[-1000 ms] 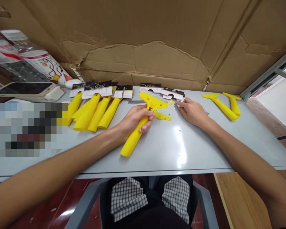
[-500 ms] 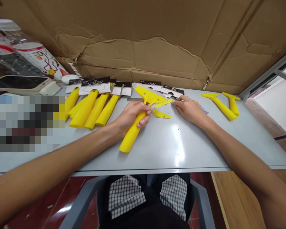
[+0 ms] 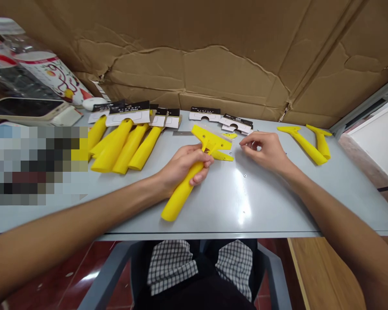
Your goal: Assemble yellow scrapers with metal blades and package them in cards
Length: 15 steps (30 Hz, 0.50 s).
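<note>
My left hand is wrapped round the handle of a yellow plastic scraper, its wide, holed head tilted up and away from me. Right of that head, my right hand hovers with thumb and fingertips pinched together; whatever they hold is too small or hidden to make out. Partly behind the scraper head lies a flat yellow plate, and a second yellow plate shows farther back. A small metal nut rests on the grey table, and a thin metal blade lies behind my left hand.
Several yellow scrapers with black-and-white header cards lie at the left. Two bare yellow handles lie at the right. More cards sit by the cardboard wall. A phone and plastic bottles stand back left.
My right hand has drawn back from the yellow plates, its fingers now pinched. My left hand has brought the scraper slightly nearer and to the right, covering more of the plates.
</note>
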{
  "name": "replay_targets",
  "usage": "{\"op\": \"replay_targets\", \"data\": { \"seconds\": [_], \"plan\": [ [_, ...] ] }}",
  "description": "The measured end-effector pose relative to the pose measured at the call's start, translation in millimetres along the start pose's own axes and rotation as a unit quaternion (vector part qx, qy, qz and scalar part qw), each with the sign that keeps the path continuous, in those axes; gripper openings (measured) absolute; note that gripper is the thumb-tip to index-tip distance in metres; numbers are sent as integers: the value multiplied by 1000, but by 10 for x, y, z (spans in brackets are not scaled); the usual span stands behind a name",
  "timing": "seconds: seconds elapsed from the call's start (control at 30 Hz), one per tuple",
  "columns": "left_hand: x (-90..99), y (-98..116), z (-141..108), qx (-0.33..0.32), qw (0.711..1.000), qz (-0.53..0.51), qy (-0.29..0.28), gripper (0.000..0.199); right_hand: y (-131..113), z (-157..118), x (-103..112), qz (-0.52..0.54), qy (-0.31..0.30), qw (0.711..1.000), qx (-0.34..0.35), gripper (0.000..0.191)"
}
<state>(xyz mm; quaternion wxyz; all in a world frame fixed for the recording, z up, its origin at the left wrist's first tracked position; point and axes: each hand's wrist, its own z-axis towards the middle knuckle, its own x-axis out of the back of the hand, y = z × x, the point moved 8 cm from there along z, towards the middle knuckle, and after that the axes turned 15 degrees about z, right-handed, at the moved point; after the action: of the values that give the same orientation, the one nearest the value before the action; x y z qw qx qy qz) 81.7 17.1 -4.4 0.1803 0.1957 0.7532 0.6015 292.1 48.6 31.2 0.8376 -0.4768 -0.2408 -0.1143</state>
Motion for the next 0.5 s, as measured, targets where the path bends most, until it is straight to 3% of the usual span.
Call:
{"op": "replay_targets", "data": {
  "seconds": [0.2, 0.5],
  "plan": [
    [-120, -60, -85, 15, 999, 2, -32, 22, -327, -60, -90, 139, 2, 990, 37, 11],
    [-155, -75, -79, 4, 999, -4, -48, 19, -338, -110, -207, 226, -22, 974, -10, 10]
  ]
}}
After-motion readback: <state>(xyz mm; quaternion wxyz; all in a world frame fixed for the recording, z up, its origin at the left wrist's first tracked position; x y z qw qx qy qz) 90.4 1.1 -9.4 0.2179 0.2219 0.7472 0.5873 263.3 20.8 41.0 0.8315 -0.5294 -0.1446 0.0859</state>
